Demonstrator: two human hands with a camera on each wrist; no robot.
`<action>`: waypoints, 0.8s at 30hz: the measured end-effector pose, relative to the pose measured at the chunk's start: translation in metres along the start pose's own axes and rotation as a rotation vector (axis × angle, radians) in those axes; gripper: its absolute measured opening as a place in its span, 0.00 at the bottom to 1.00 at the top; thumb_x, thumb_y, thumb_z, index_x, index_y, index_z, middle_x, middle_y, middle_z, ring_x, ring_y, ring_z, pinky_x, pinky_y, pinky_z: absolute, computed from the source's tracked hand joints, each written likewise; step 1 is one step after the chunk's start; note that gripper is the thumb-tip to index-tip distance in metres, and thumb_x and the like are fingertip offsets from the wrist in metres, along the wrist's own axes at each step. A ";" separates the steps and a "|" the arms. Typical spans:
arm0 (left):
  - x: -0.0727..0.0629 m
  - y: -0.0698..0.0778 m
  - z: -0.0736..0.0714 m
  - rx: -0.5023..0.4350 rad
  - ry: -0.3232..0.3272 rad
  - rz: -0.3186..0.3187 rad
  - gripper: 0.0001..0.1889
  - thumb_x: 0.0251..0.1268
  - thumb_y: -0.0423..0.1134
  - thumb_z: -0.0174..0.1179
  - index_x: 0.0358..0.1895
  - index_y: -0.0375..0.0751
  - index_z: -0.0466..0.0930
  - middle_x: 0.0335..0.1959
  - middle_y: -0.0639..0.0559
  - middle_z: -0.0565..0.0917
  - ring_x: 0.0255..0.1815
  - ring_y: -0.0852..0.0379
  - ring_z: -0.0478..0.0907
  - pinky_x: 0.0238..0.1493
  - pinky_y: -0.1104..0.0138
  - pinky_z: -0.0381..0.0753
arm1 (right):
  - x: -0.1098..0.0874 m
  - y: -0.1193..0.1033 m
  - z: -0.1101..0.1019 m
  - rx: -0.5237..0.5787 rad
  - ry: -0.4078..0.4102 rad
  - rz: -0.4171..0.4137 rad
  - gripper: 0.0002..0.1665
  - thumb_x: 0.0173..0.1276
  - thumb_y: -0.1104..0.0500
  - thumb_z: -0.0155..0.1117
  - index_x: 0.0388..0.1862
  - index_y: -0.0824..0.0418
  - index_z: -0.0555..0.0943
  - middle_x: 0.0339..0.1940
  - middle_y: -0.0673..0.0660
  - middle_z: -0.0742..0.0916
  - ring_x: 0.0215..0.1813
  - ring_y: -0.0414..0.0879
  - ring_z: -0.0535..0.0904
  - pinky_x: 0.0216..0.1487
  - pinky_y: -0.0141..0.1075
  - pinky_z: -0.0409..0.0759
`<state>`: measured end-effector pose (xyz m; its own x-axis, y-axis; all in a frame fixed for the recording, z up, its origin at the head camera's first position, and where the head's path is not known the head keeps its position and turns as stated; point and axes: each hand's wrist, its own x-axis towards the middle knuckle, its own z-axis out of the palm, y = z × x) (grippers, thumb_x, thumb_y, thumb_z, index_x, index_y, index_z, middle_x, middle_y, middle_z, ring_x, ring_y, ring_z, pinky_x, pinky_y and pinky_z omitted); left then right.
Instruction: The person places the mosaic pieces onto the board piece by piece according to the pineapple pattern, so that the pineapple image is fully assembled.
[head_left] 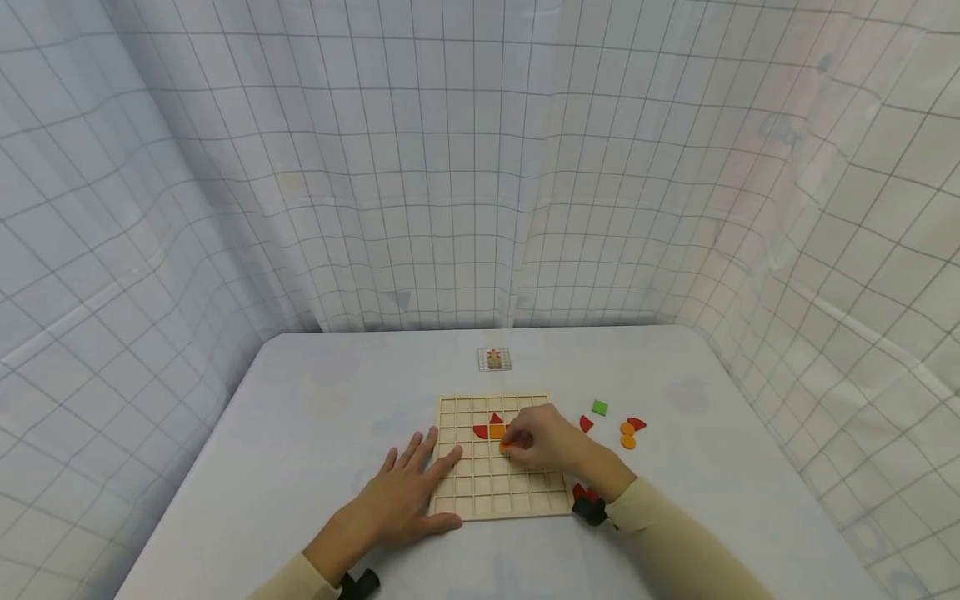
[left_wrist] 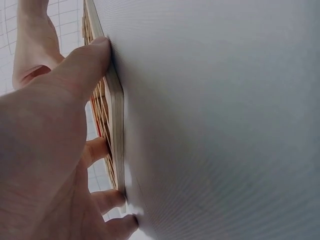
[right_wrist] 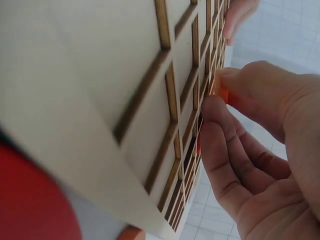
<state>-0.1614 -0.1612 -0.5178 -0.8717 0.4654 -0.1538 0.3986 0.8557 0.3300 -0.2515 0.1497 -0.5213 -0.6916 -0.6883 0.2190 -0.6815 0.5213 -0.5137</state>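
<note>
A pale wooden grid board (head_left: 472, 505) lies flat on the white table. Pinched between thumb and fingertips of my right hand (head_left: 546, 440) is a small orange piece (right_wrist: 224, 95), held right at the grid's surface near the middle; its shape is mostly hidden by the fingers. Just beyond it, an orange square (head_left: 497, 431) sits in a cell, with a red triangle (head_left: 496, 418) behind and a red rounded wedge (head_left: 481, 432) to its left. Spread over the board's left edge, my left hand (head_left: 401, 497) rests with fingers extended, thumb at the near left corner.
Right of the board lie a green square (head_left: 600, 407), a red wedge (head_left: 586, 423), orange discs (head_left: 627, 442) and another red wedge (head_left: 637, 423). More red pieces (head_left: 579, 492) lie by my right wrist. A small pattern card (head_left: 494, 359) lies behind the board. Gridded white curtains (head_left: 450, 167) surround the table.
</note>
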 end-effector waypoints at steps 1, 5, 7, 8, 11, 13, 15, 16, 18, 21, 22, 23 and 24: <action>0.000 0.000 0.000 -0.002 0.002 0.003 0.56 0.73 0.79 0.69 0.96 0.58 0.61 0.99 0.32 0.51 0.99 0.26 0.53 0.90 0.22 0.61 | 0.001 -0.001 0.001 -0.012 -0.011 0.014 0.01 0.75 0.62 0.85 0.43 0.58 0.98 0.40 0.51 0.96 0.40 0.31 0.85 0.45 0.25 0.88; -0.001 -0.001 0.001 -0.003 0.013 0.019 0.56 0.74 0.78 0.69 0.96 0.56 0.62 0.99 0.30 0.52 0.98 0.25 0.54 0.89 0.22 0.62 | 0.003 -0.003 0.005 -0.052 -0.026 0.059 0.02 0.75 0.62 0.86 0.42 0.55 0.99 0.38 0.49 0.94 0.39 0.31 0.82 0.43 0.24 0.86; -0.001 -0.001 0.001 -0.002 0.016 0.022 0.56 0.74 0.78 0.70 0.96 0.56 0.62 0.99 0.30 0.53 0.98 0.25 0.54 0.89 0.22 0.63 | 0.003 -0.003 0.006 -0.059 -0.023 0.068 0.01 0.75 0.61 0.87 0.42 0.55 1.00 0.37 0.48 0.93 0.39 0.31 0.81 0.42 0.25 0.84; -0.001 -0.001 0.001 -0.002 0.018 0.023 0.56 0.74 0.78 0.70 0.96 0.56 0.62 0.99 0.30 0.53 0.98 0.25 0.54 0.89 0.22 0.63 | 0.004 -0.003 0.006 -0.061 -0.022 0.073 0.02 0.75 0.61 0.87 0.43 0.55 1.00 0.37 0.48 0.93 0.39 0.31 0.81 0.42 0.25 0.84; -0.001 -0.001 0.001 -0.002 0.018 0.023 0.56 0.74 0.78 0.70 0.96 0.56 0.62 0.99 0.30 0.53 0.98 0.25 0.54 0.89 0.22 0.63 | 0.004 -0.005 0.004 -0.058 -0.028 0.076 0.02 0.76 0.60 0.86 0.45 0.57 1.01 0.38 0.49 0.94 0.40 0.32 0.81 0.41 0.25 0.83; -0.001 -0.001 0.001 -0.002 0.017 0.023 0.56 0.74 0.78 0.70 0.96 0.56 0.62 0.99 0.30 0.52 0.98 0.25 0.54 0.89 0.22 0.63 | 0.005 -0.006 0.003 -0.049 -0.033 0.075 0.03 0.76 0.61 0.85 0.45 0.58 1.01 0.38 0.50 0.95 0.40 0.32 0.82 0.42 0.25 0.84; -0.001 -0.001 0.001 0.000 0.017 0.024 0.56 0.74 0.78 0.69 0.96 0.56 0.62 0.99 0.30 0.52 0.98 0.25 0.54 0.88 0.22 0.63 | 0.005 -0.008 0.002 -0.046 -0.034 0.076 0.03 0.76 0.61 0.85 0.46 0.58 1.01 0.39 0.50 0.95 0.41 0.33 0.84 0.43 0.25 0.84; -0.001 -0.001 0.001 0.001 0.018 0.025 0.56 0.74 0.78 0.69 0.96 0.56 0.62 0.99 0.30 0.52 0.98 0.25 0.54 0.88 0.22 0.63 | 0.006 -0.008 0.001 -0.048 -0.032 0.074 0.04 0.76 0.61 0.85 0.46 0.57 1.01 0.39 0.50 0.96 0.41 0.33 0.84 0.43 0.25 0.84; -0.001 -0.001 0.001 0.001 0.020 0.026 0.56 0.74 0.78 0.69 0.96 0.56 0.62 0.99 0.31 0.52 0.98 0.25 0.54 0.89 0.22 0.63 | 0.007 -0.008 0.002 -0.053 -0.025 0.062 0.03 0.76 0.62 0.85 0.46 0.57 1.01 0.39 0.50 0.96 0.41 0.34 0.85 0.43 0.25 0.85; -0.001 -0.001 0.000 -0.002 0.026 0.035 0.55 0.75 0.77 0.70 0.96 0.55 0.62 0.98 0.30 0.53 0.98 0.25 0.54 0.88 0.22 0.63 | 0.009 -0.008 0.004 -0.054 -0.017 0.054 0.03 0.76 0.61 0.86 0.44 0.58 1.01 0.38 0.51 0.97 0.41 0.35 0.87 0.43 0.25 0.85; -0.001 -0.002 0.001 -0.004 0.026 0.037 0.55 0.75 0.77 0.70 0.96 0.55 0.62 0.98 0.30 0.53 0.98 0.24 0.54 0.88 0.22 0.63 | 0.010 -0.009 0.005 -0.053 -0.017 0.055 0.03 0.75 0.61 0.86 0.44 0.58 1.01 0.38 0.51 0.97 0.41 0.35 0.87 0.43 0.25 0.85; -0.001 -0.002 0.001 -0.005 0.026 0.039 0.55 0.75 0.76 0.70 0.96 0.54 0.62 0.98 0.30 0.53 0.98 0.24 0.54 0.88 0.22 0.63 | 0.010 -0.009 0.006 -0.054 -0.016 0.057 0.02 0.75 0.61 0.86 0.44 0.59 1.01 0.38 0.51 0.97 0.41 0.35 0.87 0.43 0.25 0.86; -0.001 -0.002 0.001 -0.007 0.027 0.041 0.55 0.75 0.76 0.70 0.96 0.54 0.62 0.98 0.29 0.53 0.98 0.24 0.55 0.88 0.21 0.63 | 0.010 -0.010 0.006 -0.052 -0.017 0.061 0.03 0.75 0.61 0.86 0.43 0.59 1.01 0.39 0.51 0.97 0.42 0.35 0.87 0.44 0.25 0.86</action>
<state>-0.1607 -0.1633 -0.5187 -0.8622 0.4935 -0.1147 0.4321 0.8345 0.3420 -0.2505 0.1343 -0.5190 -0.7283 -0.6627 0.1743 -0.6500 0.5876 -0.4819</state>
